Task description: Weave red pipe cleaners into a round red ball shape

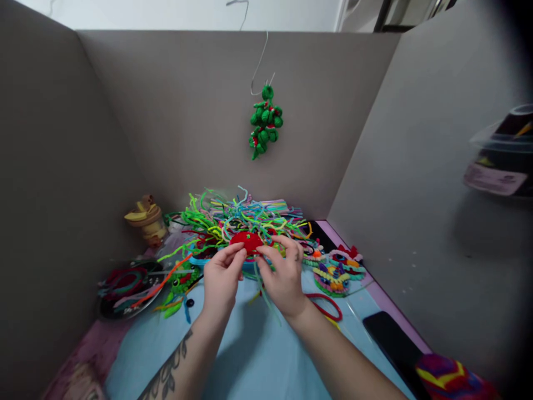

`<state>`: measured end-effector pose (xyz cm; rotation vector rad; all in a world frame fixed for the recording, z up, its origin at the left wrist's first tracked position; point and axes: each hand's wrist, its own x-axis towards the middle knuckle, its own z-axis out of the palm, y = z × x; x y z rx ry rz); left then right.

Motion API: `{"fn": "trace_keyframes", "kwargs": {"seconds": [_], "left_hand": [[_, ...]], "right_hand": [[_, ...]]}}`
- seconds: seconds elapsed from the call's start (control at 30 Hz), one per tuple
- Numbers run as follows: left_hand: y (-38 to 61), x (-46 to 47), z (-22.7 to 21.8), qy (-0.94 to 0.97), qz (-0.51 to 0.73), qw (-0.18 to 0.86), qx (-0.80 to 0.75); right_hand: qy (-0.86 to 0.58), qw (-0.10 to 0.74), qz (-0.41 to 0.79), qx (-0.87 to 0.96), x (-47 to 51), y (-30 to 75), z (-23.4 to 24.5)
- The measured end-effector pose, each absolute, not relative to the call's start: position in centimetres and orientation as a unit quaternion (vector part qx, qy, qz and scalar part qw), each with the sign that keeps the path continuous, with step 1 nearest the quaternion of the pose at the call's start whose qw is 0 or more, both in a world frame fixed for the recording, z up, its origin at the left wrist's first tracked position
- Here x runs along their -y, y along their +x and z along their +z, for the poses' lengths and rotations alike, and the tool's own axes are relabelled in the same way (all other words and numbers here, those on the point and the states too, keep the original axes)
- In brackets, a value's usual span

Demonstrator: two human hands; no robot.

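Tattooed left forearm (179,361) and bare right forearm (345,361) reach in from the bottom edge over a pale blue mat (258,355), inside a grey partition (187,111) that walls the desk on three sides. At the back of the mat sprawls a tangled heap of pipe cleaners (245,216) in green, yellow, blue and pink. A black tray (125,289) of coiled pieces sits to the left, and a black phone (393,341) lies flat near the right edge. A green ornament (265,121) hangs from a wire hook (259,61) against the rear wall. A multicoloured woven piece (335,272) lies just right of the hands; a yellow jar (146,219) stands by the left wall. The left hand (220,280) and right hand (283,275) meet just in front of the heap, fingers curled, each pinching one side of a small red disc (246,242) between thumb and fingertips.
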<state>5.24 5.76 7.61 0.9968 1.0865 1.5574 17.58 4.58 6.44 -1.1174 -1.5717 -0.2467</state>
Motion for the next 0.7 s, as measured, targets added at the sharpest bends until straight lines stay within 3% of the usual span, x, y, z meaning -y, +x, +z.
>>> {"fn": "trace_keyframes", "kwargs": {"seconds": [0.2, 0.37, 0.7], "left_hand": [[5.4, -5.5, 7.6, 0.418, 0.604, 0.514, -0.443], [5.6, -5.4, 7.6, 0.423, 0.586, 0.534, -0.439], [5.1, -5.0, 7.9, 0.474, 0.601, 0.426, -0.482]], "right_hand": [[-0.481, 0.526, -0.137, 0.688, -5.0, 17.7, 6.0], [-0.479, 0.528, -0.094, 0.695, -5.4, 17.9, 5.6], [-0.485, 0.545, 0.0, 0.683, -5.7, 18.0, 6.1]]}}
